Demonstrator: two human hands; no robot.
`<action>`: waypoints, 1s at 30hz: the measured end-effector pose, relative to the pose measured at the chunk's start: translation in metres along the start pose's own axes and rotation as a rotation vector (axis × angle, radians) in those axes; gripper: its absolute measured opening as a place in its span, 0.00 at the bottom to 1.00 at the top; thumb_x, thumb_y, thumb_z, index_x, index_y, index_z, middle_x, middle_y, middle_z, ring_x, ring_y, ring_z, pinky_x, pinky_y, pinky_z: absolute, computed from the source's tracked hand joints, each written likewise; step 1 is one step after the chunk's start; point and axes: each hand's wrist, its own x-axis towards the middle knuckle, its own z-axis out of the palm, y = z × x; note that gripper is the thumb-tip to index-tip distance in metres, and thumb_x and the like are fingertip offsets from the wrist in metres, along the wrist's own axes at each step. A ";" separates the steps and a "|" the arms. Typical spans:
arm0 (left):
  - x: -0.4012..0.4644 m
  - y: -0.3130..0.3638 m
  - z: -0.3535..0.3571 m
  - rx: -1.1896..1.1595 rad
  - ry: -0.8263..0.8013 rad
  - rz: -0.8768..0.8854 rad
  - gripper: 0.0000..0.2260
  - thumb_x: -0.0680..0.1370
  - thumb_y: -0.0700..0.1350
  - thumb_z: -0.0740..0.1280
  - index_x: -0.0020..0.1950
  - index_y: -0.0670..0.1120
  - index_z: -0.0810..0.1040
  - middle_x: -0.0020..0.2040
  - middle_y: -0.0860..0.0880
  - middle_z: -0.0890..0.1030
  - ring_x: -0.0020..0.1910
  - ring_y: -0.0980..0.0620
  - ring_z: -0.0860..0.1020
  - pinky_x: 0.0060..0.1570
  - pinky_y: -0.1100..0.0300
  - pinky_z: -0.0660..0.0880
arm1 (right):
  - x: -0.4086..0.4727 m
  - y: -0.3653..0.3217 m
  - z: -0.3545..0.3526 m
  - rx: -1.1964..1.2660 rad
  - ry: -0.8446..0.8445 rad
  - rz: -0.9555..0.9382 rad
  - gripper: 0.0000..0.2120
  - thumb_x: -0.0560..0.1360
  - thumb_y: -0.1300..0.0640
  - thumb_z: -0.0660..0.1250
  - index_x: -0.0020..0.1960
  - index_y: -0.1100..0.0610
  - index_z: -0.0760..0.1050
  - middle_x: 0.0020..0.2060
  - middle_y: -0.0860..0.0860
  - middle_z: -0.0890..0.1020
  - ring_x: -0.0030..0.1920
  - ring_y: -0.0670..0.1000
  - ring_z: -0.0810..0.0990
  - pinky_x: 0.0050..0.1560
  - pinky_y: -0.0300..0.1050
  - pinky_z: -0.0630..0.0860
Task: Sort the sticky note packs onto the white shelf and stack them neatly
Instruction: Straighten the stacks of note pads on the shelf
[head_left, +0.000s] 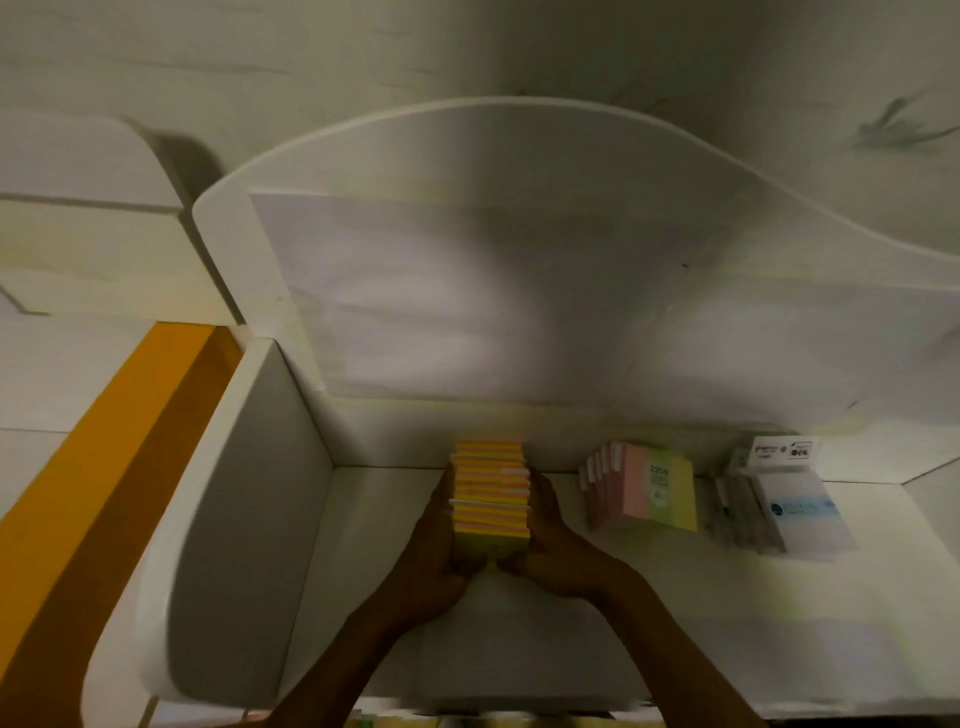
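A row of several yellow and orange sticky note packs (491, 493) stands on edge on the white shelf (374, 519), reaching back to its rear wall. My left hand (439, 540) presses along the row's left side and my right hand (550, 535) along its right side; both thumbs curl round the front pack. To the right, a second row of pastel pink, green and yellow packs (644, 493) leans against the back. Farther right lies a group of pale blue and lilac packs (784, 509) with a white label on top.
The shelf has a rounded white side panel (234, 545) on the left and a tall curved back board (519, 291). An orange stripe (104, 467) runs beside the shelf on the left. Bare shelf surface lies in front of the packs.
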 end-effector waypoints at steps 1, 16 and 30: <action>0.000 0.002 -0.001 -0.016 0.003 0.001 0.34 0.73 0.36 0.71 0.74 0.37 0.57 0.75 0.41 0.61 0.75 0.46 0.60 0.73 0.43 0.58 | -0.001 -0.001 -0.001 -0.024 -0.022 0.002 0.39 0.73 0.59 0.70 0.70 0.44 0.45 0.70 0.41 0.42 0.73 0.49 0.39 0.66 0.28 0.28; 0.004 0.025 -0.030 -0.601 -0.177 -0.490 0.23 0.70 0.51 0.73 0.63 0.51 0.74 0.56 0.54 0.83 0.55 0.53 0.81 0.50 0.63 0.76 | 0.000 -0.040 -0.032 0.533 -0.046 0.504 0.22 0.78 0.46 0.63 0.69 0.52 0.69 0.64 0.52 0.73 0.62 0.53 0.75 0.63 0.49 0.73; 0.055 0.050 -0.027 -0.593 0.025 -0.783 0.07 0.80 0.47 0.59 0.54 0.51 0.75 0.46 0.48 0.82 0.41 0.50 0.81 0.33 0.61 0.76 | 0.046 -0.031 -0.016 1.076 0.202 0.699 0.15 0.80 0.45 0.57 0.46 0.52 0.78 0.38 0.49 0.84 0.38 0.49 0.82 0.39 0.43 0.77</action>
